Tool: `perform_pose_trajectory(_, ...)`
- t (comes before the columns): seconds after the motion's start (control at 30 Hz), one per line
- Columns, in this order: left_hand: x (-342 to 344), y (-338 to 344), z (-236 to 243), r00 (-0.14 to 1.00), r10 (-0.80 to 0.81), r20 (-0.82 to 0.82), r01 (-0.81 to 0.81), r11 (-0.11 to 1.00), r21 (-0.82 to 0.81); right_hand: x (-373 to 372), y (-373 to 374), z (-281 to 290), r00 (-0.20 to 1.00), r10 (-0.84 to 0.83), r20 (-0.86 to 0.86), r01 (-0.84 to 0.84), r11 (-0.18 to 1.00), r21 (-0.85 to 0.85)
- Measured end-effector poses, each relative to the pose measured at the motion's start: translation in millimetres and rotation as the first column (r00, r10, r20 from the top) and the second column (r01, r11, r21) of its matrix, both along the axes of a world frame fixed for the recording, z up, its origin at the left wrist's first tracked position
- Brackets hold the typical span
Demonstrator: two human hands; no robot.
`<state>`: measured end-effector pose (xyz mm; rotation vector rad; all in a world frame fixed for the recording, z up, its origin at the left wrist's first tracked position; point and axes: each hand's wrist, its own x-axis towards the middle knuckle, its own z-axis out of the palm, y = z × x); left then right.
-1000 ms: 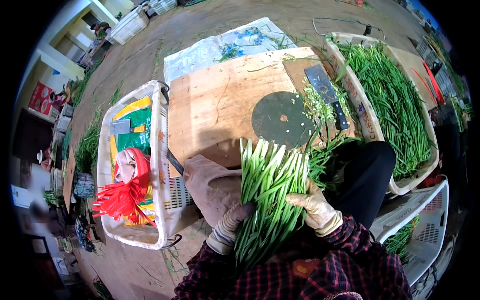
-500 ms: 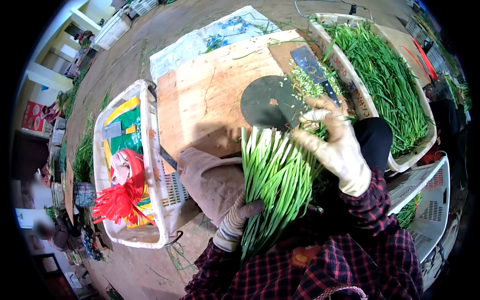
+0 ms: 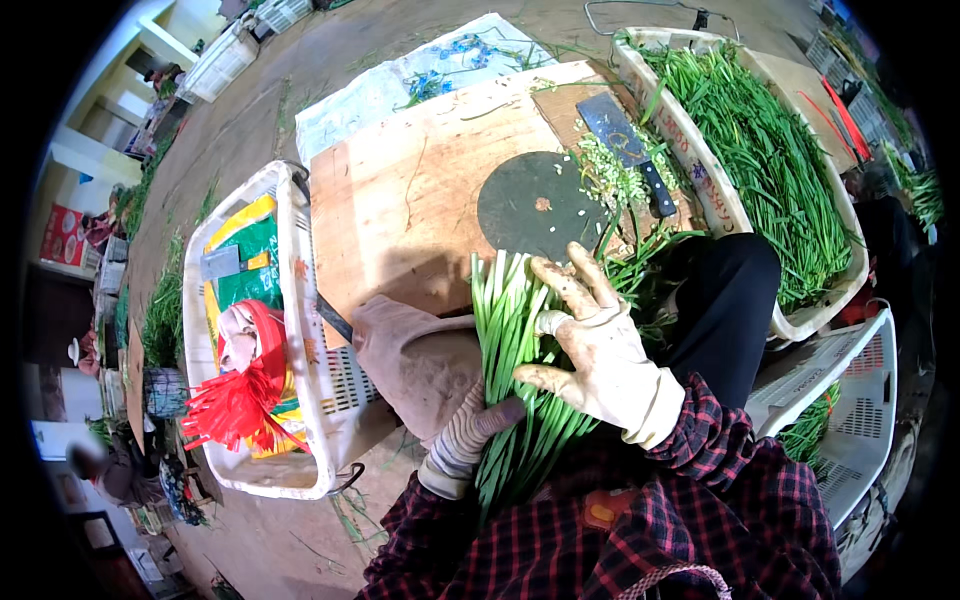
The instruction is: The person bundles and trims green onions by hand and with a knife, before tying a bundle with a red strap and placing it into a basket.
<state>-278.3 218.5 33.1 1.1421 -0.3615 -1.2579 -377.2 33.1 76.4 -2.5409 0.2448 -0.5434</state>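
Note:
A thick bunch of garlic chives (image 3: 503, 320), green with pale cut ends pointing away from me, rests upright against my lap. Around its lower left side is wrapped my left hand (image 3: 462, 445), in a striped, dirty knit glove. My right hand (image 3: 605, 365), in a stained off-white glove, lies over the bunch's right side with fingers spread; whether it touches the leaves I cannot tell. Just beyond the pale ends is a dark round disc (image 3: 530, 205) on a wooden board (image 3: 400, 200). A cleaver (image 3: 615, 132) with a black handle lies at the board's far right among pale trimmings (image 3: 610, 175).
On the left stands a white crate (image 3: 310, 400) holding a small broad-bladed tool (image 3: 222, 263), red ties (image 3: 240, 400) and coloured bags. A long crate (image 3: 700, 165) heaped with greens (image 3: 770, 170) is at the right, with another white crate (image 3: 860, 420) nearer me. Loose stems litter the floor.
My right hand has moved left and nearer to me, from beside the pale ends to over the bunch, its fingers now spread. My left hand keeps its hold.

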Motion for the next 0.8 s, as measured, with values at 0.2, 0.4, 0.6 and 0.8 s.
perform_pose_trajectory(0.2, -9.9, -3.3, -1.3, 0.971, 0.094, -0.22, -0.066, 0.989, 0.128, -5.7, -13.7, 1.3, 0.991, -0.11, -0.075, 0.113, 0.993, 0.034)
perform_pose_trajectory(0.4, -10.0, -9.2, -0.6, 0.923, 0.18, -0.34, -0.139, 0.98, 0.14, -8.8, -33.7, -25.5, 0.993, -0.092, -0.079, 0.084, 0.992, -0.097)
perform_pose_trajectory(0.6, -8.3, -5.5, -7.3, 0.908, 0.223, -0.354, -0.201, 0.975, 0.099, 1.6, -36.0, -9.5, 0.976, 0.155, -0.151, -0.169, 0.982, -0.084)
perform_pose_trajectory(0.8, -5.9, -6.6, -8.9, 0.878, 0.256, -0.405, -0.232, 0.967, 0.109, -17.6, -17.0, 6.7, 0.993, 0.082, -0.089, -0.088, 0.994, -0.067)
